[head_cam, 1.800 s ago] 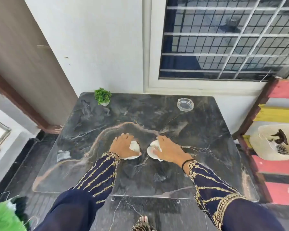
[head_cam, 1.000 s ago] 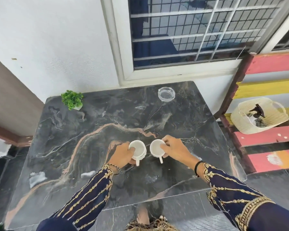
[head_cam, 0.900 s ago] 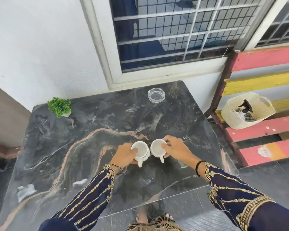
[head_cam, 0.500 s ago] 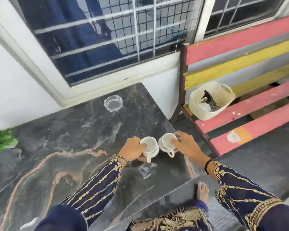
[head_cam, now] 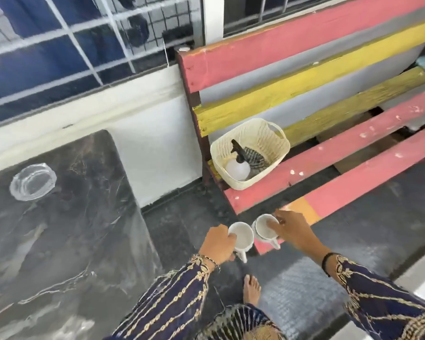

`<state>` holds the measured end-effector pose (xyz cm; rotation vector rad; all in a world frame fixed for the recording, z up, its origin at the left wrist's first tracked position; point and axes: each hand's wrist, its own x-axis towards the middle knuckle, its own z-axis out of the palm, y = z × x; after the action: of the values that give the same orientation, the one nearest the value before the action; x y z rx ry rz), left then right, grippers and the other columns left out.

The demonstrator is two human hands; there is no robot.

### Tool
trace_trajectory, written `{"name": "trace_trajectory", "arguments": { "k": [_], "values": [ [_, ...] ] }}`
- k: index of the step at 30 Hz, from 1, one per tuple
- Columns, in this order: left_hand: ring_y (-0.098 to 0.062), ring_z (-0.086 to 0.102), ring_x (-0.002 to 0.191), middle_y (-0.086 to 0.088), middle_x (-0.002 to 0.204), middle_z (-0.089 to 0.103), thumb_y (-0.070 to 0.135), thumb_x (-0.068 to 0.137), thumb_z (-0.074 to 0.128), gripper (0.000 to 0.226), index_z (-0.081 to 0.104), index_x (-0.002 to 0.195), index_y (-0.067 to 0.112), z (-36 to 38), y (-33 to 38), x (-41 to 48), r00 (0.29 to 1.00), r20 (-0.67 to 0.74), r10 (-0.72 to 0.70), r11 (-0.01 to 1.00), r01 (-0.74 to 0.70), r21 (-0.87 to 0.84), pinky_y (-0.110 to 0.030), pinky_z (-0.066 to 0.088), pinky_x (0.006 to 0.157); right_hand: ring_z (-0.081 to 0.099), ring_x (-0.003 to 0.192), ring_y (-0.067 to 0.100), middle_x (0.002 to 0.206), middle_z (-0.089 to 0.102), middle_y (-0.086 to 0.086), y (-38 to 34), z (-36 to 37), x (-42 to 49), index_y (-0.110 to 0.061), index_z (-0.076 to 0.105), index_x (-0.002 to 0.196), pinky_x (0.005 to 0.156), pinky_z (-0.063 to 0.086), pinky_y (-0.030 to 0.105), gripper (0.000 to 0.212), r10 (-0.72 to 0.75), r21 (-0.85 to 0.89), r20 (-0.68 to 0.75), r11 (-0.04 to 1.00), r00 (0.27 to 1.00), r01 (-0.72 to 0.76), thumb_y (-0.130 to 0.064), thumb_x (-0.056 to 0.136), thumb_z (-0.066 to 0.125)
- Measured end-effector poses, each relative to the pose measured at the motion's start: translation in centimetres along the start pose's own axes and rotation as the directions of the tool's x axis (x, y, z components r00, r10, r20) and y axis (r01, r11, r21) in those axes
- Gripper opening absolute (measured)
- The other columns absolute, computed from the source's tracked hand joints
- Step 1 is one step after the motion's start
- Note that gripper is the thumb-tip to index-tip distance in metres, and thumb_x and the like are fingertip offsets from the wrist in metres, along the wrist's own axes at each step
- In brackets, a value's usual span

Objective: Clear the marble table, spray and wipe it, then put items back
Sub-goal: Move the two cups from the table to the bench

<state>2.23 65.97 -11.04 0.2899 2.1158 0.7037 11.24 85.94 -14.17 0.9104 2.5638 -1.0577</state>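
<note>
My left hand (head_cam: 217, 244) grips a white cup (head_cam: 242, 238) by its side, held in the air over the dark floor right of the marble table (head_cam: 66, 241). My right hand (head_cam: 292, 230) holds a second white cup (head_cam: 264, 228) by its rim, just in front of the bench's front slat. The two cups are side by side, handles pointing toward me. A glass ashtray (head_cam: 32, 182) stays on the table's far part.
A red and yellow slatted bench (head_cam: 329, 153) stands right of the table. On it sits a cream basket (head_cam: 252, 153) holding a spray bottle with a black trigger (head_cam: 238, 165) and a striped cloth. My bare foot (head_cam: 251, 289) is on the floor below.
Both hands lifted the two cups off the marble table and carried them right, past the table's edge toward the bench. The view turned right; the small green plant left the frame.
</note>
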Motion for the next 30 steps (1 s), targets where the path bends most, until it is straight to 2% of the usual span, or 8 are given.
{"name": "trace_trajectory", "arguments": {
  "k": [2,3,4,9,18,22,25,30],
  "values": [
    [-0.042,0.066,0.102,-0.031,0.116,0.064,0.017,0.096,0.042,0.037,0.057,0.116,-0.011,3.2,1.1,3.1,1.000,0.015,-0.015,0.997,0.014,0.076,-0.044,0.056,0.088,0.067,0.082,0.029,0.091,0.074,0.015,3.7,-0.1,2.3,-0.003,0.075,0.094,0.072,0.052,0.032,0.014,0.033,0.001,-0.004,0.999,0.999,-0.033,-0.012,0.094,0.064],
    [-0.040,0.062,0.109,-0.030,0.121,0.061,0.017,0.096,0.042,0.038,0.055,0.120,-0.010,4.6,1.4,4.4,0.999,0.020,-0.026,0.990,0.023,0.141,-0.043,0.052,0.092,0.069,0.087,0.032,0.095,0.075,0.016,5.2,0.1,3.2,-0.002,0.075,0.097,0.078,0.053,0.041,0.015,0.044,-0.019,-0.002,0.999,0.999,-0.044,-0.010,0.093,0.063],
    [-0.039,0.059,0.115,-0.028,0.125,0.060,0.018,0.097,0.042,0.039,0.054,0.123,-0.008,5.7,1.5,5.6,0.999,0.023,-0.037,0.979,0.032,0.203,-0.042,0.049,0.095,0.069,0.089,0.034,0.095,0.075,0.017,6.5,0.4,4.1,0.000,0.076,0.097,0.080,0.053,0.043,0.016,0.052,-0.044,0.001,0.998,0.999,-0.052,-0.009,0.093,0.063],
    [-0.034,0.057,0.121,-0.025,0.129,0.060,0.017,0.099,0.038,0.038,0.053,0.126,-0.005,10.3,1.3,11.6,0.994,0.055,-0.093,0.939,0.070,0.337,-0.039,0.045,0.097,0.068,0.085,0.036,0.088,0.075,0.019,12.1,2.6,8.2,0.005,0.074,0.089,0.072,0.048,0.039,0.016,0.122,-0.063,-0.046,0.990,0.991,-0.125,-0.007,0.088,0.064],
    [-0.039,0.064,0.106,-0.024,0.125,0.057,0.016,0.098,0.038,0.036,0.043,0.131,0.003,13.4,0.1,15.7,0.991,0.048,-0.122,0.958,0.105,0.269,-0.043,0.054,0.092,0.067,0.087,0.032,0.097,0.074,0.016,14.7,4.8,10.9,0.002,0.071,0.099,0.064,0.040,0.029,0.020,0.157,-0.053,0.025,0.986,0.987,-0.156,-0.008,0.091,0.056],
    [-0.040,0.062,0.110,-0.024,0.127,0.055,0.019,0.097,0.040,0.037,0.041,0.131,0.002,13.5,0.4,15.9,0.990,0.046,-0.131,0.962,0.116,0.247,-0.043,0.052,0.094,0.068,0.092,0.029,0.106,0.074,0.013,14.3,4.0,10.9,-0.003,0.071,0.110,0.067,0.046,0.026,0.026,0.158,-0.083,0.062,0.985,0.985,-0.152,-0.015,0.094,0.056],
    [-0.039,0.059,0.114,-0.024,0.129,0.056,0.023,0.097,0.041,0.039,0.040,0.130,0.002,12.9,1.0,15.3,0.989,0.043,-0.139,0.962,0.124,0.244,-0.042,0.051,0.095,0.068,0.096,0.027,0.113,0.072,0.012,13.3,2.8,10.4,-0.007,0.066,0.118,0.075,0.054,0.031,0.030,0.157,-0.114,0.061,0.982,0.986,-0.149,-0.022,0.093,0.060],
    [-0.037,0.055,0.121,-0.023,0.134,0.053,0.036,0.099,0.041,0.055,0.032,0.140,0.000,10.1,2.3,12.7,0.991,0.003,-0.134,0.959,0.129,0.252,-0.040,0.047,0.099,0.065,0.108,0.026,0.124,0.066,0.009,9.7,0.5,8.4,-0.010,0.061,0.123,0.086,0.055,0.032,0.036,0.120,-0.192,0.027,0.975,0.992,-0.112,-0.024,0.091,0.066]
  ]
}}
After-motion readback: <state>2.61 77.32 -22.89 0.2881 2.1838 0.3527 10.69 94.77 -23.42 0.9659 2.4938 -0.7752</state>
